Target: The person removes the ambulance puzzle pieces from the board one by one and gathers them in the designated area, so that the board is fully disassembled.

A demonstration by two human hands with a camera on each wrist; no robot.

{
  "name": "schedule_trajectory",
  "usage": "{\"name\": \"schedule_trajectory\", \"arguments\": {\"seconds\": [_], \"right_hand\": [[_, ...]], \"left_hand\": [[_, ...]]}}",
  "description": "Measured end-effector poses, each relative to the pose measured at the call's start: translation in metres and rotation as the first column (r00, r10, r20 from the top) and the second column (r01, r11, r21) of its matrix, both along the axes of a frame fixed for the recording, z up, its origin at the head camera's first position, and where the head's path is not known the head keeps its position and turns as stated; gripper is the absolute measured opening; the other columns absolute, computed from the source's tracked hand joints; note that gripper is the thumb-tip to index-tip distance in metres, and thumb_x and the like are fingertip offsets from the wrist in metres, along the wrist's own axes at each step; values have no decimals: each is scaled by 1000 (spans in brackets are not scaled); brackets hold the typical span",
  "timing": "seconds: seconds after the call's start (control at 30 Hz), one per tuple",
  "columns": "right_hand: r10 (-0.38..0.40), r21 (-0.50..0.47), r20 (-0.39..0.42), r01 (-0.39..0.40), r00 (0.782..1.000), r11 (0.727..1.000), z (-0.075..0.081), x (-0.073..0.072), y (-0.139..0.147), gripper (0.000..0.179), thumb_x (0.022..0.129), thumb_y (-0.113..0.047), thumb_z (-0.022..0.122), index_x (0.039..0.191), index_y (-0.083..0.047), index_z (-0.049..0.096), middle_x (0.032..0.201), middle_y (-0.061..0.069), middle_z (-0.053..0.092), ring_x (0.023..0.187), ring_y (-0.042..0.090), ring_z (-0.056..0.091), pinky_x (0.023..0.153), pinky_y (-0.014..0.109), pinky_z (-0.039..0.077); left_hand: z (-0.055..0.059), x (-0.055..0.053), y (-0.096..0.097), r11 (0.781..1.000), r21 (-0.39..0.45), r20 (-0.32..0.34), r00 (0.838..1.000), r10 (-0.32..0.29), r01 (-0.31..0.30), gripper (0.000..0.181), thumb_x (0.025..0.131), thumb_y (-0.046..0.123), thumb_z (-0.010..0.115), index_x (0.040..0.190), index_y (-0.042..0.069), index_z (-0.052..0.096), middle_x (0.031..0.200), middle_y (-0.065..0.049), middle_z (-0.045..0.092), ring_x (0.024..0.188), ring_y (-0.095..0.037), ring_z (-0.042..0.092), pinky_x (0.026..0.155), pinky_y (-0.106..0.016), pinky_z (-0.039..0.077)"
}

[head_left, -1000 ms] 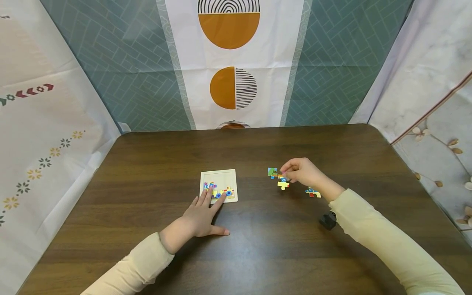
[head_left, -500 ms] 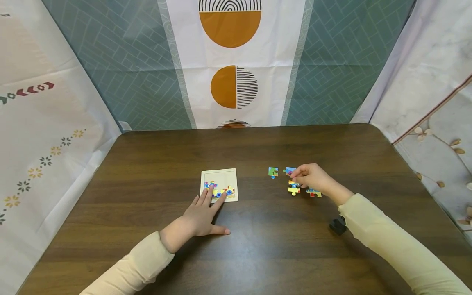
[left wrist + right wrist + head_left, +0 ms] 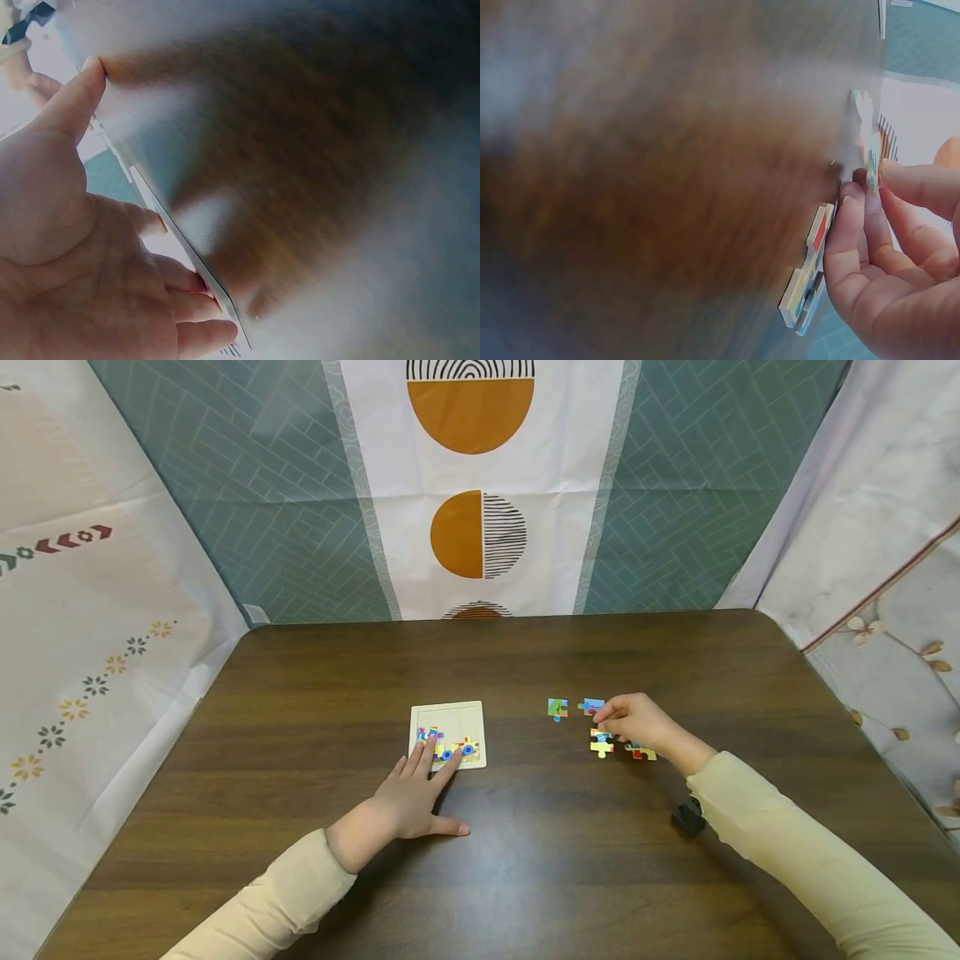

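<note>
My left hand (image 3: pixel 408 799) lies spread, its fingertips resting on the lower part of a small puzzle tray (image 3: pixel 482 717). Joined puzzle pieces (image 3: pixel 468 748) with a yellow vehicle and blue wheels fill the tray's lower part, partly under the fingers. In the left wrist view, the left fingertips meet the tray's thin edge (image 3: pixel 189 255). My right hand (image 3: pixel 636 725) pinches a yellow and blue puzzle piece (image 3: pixel 602 746) between thumb and fingers; in the right wrist view this piece (image 3: pixel 864 124) stands tilted at the fingertips. A red and yellow piece (image 3: pixel 642 752) lies just below that hand, partly covered.
A green puzzle piece (image 3: pixel 557 708) and a blue and pink one (image 3: pixel 591 706) lie left of and behind the right hand. The brown table (image 3: pixel 480 877) ends at a patterned curtain (image 3: pixel 315 527). A black wrist device (image 3: pixel 687 818) hangs under the right sleeve.
My right hand has moved right with the pinched piece, uncovering the blue and pink piece and nearing the red and yellow one. During the last half second it barely moves. My left hand stays put.
</note>
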State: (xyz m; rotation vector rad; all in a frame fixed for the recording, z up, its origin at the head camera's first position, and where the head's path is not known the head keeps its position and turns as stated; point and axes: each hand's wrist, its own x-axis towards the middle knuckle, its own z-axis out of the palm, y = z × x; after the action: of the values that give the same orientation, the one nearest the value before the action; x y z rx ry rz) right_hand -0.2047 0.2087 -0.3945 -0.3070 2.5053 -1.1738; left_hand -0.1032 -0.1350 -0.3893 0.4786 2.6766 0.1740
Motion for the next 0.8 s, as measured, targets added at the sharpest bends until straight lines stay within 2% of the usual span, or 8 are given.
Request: {"name": "schedule_trajectory", "arguments": {"seconds": [0.2, 0.47, 0.67, 0.8], "right_hand": [[-1, -8, -4, 1, 1000, 1000, -1, -3, 1, 18, 90, -3, 60, 103, 9, 64, 98, 20, 69, 74, 16, 57, 63, 27, 49], [1, 19, -24, 0, 1000, 1000, -5, -6, 5, 16, 90, -3, 60, 103, 6, 65, 94, 16, 68, 75, 17, 58, 64, 27, 50], [4, 22, -44, -3, 999, 1000, 1, -5, 1, 17, 90, -6, 61, 102, 6, 65, 95, 18, 69, 72, 19, 56, 63, 29, 49], [17, 30, -56, -15, 998, 999, 6, -3, -7, 19, 90, -9, 61, 103, 5, 66, 97, 18, 69, 75, 21, 59, 64, 30, 49]], "left_hand": [[0, 0, 0, 1000, 0, 5, 1000, 2, -2, 100, 78, 66, 62, 154, 19, 16, 157, -25, 1, 146, -39, 5, 117, -51, 16], [2, 0, 0, 1000, 3, 16, 1000, 8, -8, 97, 81, 64, 61, 154, 19, 16, 158, -23, 0, 146, -38, 5, 117, -51, 16], [4, 1, 0, 1000, 11, 11, 1000, 2, -2, 95, 82, 63, 61, 153, 17, 18, 158, -22, 2, 146, -38, 6, 116, -52, 16], [6, 3, -1, 1000, 21, 7, 1000, -5, 5, 94, 83, 60, 61, 153, 13, 18, 159, -21, 5, 146, -37, 8, 116, -53, 16]]}}
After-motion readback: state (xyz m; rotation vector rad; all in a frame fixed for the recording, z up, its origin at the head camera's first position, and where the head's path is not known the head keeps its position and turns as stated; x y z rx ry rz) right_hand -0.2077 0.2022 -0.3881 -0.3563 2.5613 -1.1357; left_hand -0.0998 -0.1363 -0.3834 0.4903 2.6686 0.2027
